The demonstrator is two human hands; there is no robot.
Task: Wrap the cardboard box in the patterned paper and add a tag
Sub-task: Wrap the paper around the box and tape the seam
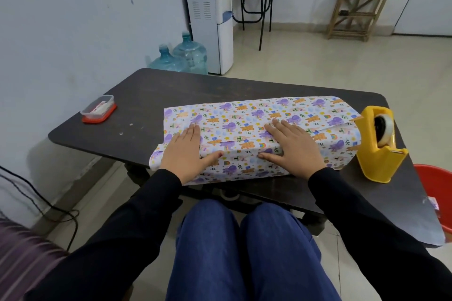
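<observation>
Dark table (pixel 137 95), clear tub (pixel 98 108) with red lid near its left end, water cooler (pixel 210 12) and two water jugs (pixel 181 57) behind, wooden rack (pixel 359 5) by far wall, red bucket (pixel 437 193) at right.

No legible text, label, brand or number anywhere.

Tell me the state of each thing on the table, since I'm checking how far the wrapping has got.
patterned paper: folded over the box, seam on top, ends still open.
left hand: flat, pressing the paper.
right hand: flat, pressing the seam.
tape dispenser: upright, roll loaded, untouched.
plastic container: closed, red lid underneath.
</observation>
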